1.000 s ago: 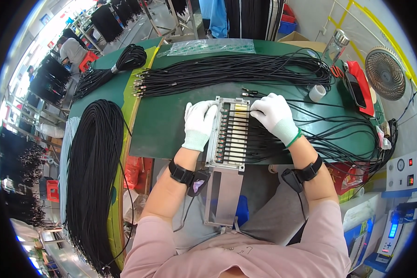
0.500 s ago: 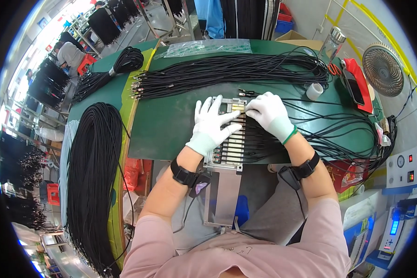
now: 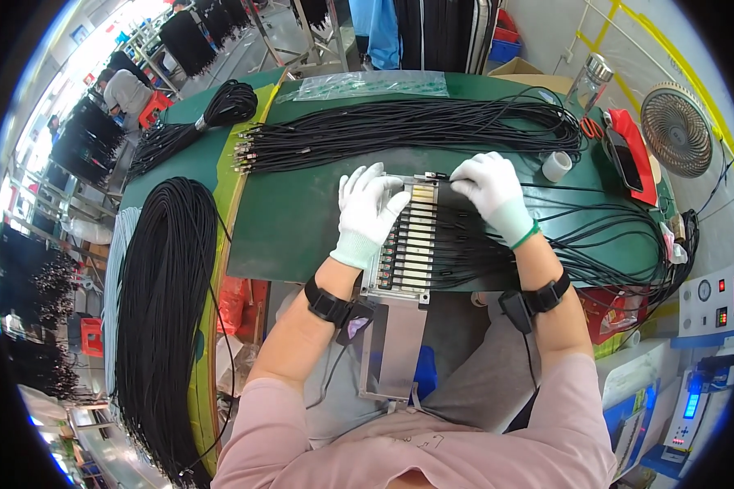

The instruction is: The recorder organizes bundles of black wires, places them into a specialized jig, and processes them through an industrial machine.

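L hand (image 3: 365, 213) is off the middle slots vs half a sec ago; now lies at the jig's (image 3: 398, 291) upper L side, thumb & fingers loosely parted, no clear hold on anything. R hand (image 3: 493, 191) has gone from the jig's R edge up to just past its far R corner, fingertips pinched, prob. on a loose cable (image 3: 437, 175) whose dark end sits by that corner; exact grip is too small to be sure of. Jig's in front of the person, at the near edge of the green table (image 3: 285, 224), w/ seated cables (image 3: 458, 236) running off R. Reads as one cable pressed in and another taken up; top slots look unfilled, so loading seems unfinished.
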Available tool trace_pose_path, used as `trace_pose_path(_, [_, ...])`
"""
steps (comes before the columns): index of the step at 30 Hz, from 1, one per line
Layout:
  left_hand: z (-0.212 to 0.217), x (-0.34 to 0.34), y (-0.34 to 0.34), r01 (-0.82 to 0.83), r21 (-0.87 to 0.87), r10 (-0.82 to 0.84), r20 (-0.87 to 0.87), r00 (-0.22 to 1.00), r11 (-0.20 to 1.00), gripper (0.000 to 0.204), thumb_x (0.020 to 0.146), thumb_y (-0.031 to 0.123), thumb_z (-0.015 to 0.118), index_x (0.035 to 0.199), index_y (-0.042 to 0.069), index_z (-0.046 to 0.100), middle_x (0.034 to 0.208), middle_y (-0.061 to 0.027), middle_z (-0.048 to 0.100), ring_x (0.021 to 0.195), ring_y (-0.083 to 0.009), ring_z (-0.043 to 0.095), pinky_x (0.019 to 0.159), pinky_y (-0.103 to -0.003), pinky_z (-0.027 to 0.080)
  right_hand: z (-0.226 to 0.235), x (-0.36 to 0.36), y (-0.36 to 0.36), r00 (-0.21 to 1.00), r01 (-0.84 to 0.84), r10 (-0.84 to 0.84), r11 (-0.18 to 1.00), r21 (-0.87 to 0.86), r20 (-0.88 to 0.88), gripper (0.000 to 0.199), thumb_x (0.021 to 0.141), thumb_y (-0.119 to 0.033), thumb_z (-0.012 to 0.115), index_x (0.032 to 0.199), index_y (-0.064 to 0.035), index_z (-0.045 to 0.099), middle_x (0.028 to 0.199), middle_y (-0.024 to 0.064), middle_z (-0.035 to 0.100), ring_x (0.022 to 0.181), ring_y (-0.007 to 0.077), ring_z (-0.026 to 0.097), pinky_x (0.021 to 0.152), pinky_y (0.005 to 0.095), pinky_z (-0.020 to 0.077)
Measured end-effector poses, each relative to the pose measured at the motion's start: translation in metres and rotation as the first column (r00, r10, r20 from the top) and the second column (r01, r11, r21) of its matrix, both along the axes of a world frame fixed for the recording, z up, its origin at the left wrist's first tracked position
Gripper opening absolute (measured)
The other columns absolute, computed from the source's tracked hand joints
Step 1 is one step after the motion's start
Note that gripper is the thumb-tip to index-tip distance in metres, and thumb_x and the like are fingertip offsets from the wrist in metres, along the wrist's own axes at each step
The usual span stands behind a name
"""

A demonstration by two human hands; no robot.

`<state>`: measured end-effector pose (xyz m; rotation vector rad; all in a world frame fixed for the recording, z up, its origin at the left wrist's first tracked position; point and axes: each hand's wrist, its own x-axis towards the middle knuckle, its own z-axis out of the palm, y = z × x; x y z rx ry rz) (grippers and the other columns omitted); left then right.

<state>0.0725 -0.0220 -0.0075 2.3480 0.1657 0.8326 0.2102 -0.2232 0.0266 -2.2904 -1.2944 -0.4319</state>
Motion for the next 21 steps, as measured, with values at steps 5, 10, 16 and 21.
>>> trace_pose_path(5, [0.007,-0.003,0.002,0.098,-0.035,-0.097,0.038,0.995,0.995,0.024,0.084,0.032,0.068,0.083,0.009,0.069,0.124,-0.0134,0.061,0.124,-0.0331,0.048,0.112,-0.050,0.023,0.003,-0.034,0.023,0.988,-0.148,0.152,0.982,0.115,-0.034,0.010,0.078,-0.025,0.070,0.081,-0.0156,0.067,0.079,0.0047,0.064,0.082,0.0265,0.059,0.074,0.0384,0.0442])
trace_pose_path(10, [0.011,-0.004,0.009,0.162,0.002,-0.161,0.087,0.983,0.987,0.017,0.084,0.024,0.069,0.082,0.007,0.068,0.117,-0.0129,0.065,0.118,-0.0327,0.052,0.109,-0.046,0.029,0.007,-0.040,0.023,0.953,-0.195,0.224,0.969,0.154,-0.204,0.012,0.078,-0.019,0.071,0.085,-0.0098,0.067,0.076,0.0066,0.064,0.076,0.0289,0.059,0.072,0.0397,0.0460])
trace_pose_path(16, [0.009,-0.006,0.014,-0.065,0.105,0.063,0.023,0.998,0.992,0.017,0.085,0.019,0.067,0.088,0.003,0.069,0.111,-0.0131,0.066,0.110,-0.0303,0.055,0.102,-0.041,0.036,0.004,-0.029,0.013,0.983,-0.131,0.136,0.990,0.047,-0.121,0.012,0.079,-0.021,0.070,0.082,-0.0093,0.067,0.072,0.0087,0.064,0.075,0.0292,0.059,0.070,0.0405,0.0466])
trace_pose_path(21, [0.005,-0.003,0.015,-0.079,-0.148,0.064,-0.100,0.993,0.986,0.020,0.089,0.022,0.062,0.095,0.005,0.069,0.107,-0.0099,0.068,0.105,-0.0267,0.058,0.103,-0.040,0.034,0.001,-0.025,0.012,0.994,0.026,-0.031,0.998,-0.056,-0.107,0.014,0.081,-0.024,0.068,0.080,-0.0096,0.067,0.071,0.0092,0.063,0.075,0.0297,0.059,0.070,0.0407,0.0467])
